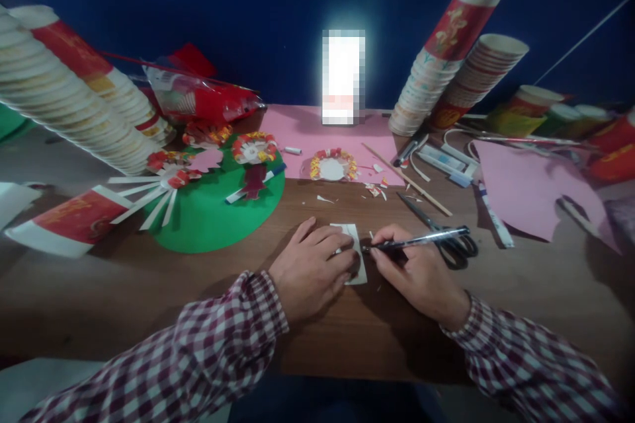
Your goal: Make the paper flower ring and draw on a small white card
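On the bench [372, 350], a slip [353, 231] is covered in part by the left hand [312, 271]; a pen [426, 236] is held in the right hand [421, 274], just right of the slip. Scissors [421, 211] are placed behind that hand. Farther back, a wreath [331, 168] is set on a sheet [292, 120], with a screen [340, 79] behind it. A disc [198, 234] is seen to the left, partly under ornaments [255, 147]. Cup stacks [441, 56] are stood at back left and back right.

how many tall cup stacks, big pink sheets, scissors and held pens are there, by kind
Tall cup stacks: 4
Big pink sheets: 2
Scissors: 1
Pen in right hand: 1
Total: 8
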The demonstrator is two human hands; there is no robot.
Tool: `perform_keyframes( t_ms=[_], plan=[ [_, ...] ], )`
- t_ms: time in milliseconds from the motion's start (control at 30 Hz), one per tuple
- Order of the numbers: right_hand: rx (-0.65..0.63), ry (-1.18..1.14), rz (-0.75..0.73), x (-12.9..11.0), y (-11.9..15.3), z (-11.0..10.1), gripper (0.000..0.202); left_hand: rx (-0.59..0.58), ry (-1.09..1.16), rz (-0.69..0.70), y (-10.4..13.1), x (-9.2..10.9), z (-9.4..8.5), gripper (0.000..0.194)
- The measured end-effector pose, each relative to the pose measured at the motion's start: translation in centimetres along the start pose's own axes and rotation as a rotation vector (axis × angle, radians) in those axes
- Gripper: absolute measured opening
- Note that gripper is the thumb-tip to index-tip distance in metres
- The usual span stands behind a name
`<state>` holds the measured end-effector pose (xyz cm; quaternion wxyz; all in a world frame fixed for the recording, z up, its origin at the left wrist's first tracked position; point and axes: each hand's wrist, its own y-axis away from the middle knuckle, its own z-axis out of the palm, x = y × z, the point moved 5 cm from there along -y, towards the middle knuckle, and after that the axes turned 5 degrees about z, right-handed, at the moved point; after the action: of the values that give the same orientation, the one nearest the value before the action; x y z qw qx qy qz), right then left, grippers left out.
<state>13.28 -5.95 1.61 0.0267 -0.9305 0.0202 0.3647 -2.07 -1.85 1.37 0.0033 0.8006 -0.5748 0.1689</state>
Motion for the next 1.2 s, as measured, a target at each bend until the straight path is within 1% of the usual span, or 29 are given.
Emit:
perform_keyframes(
  t_ms=[133,300,400,633,933,1067,1200],
  plan=[
    [0.015,-0.011,-0.003,0.02,-0.06,-0.01,0.006,0.011,-0.006,0.001,0.04,-0.06,0.07,0.023],
    [-0.018,-0.012,0.002,0.08,-0.01,0.14,0.006,0.017,-0.001,0.006,0.05,-0.07,0.16,0.023],
    [-0.015,-0.022,0.004,0.01,0.01,0.03,0.006,0.026,-0.004,0.008,0.02,-0.04,0.04,0.023],
    [-0.002,-0.07,0.03,-0.12,0.09,-0.35,0.006,-0.015,0.012,-0.006,-0.09,0.0,-0.16,0.022],
    [0.015,-0.021,-0.006,-0.08,0.11,-0.13,0.006,0.018,0.006,-0.004,0.04,-0.1,0.13,0.021],
    [0.026,-0.008,-0.021,-0.14,0.07,-0.14,0.006,0.006,0.011,-0.002,-0.01,-0.13,0.16,0.022],
    [-0.009,-0.019,-0.018,-0.25,0.06,-0.11,0.005,0.011,0.012,-0.008,-0.03,-0.12,0.1,0.022]
  ],
)
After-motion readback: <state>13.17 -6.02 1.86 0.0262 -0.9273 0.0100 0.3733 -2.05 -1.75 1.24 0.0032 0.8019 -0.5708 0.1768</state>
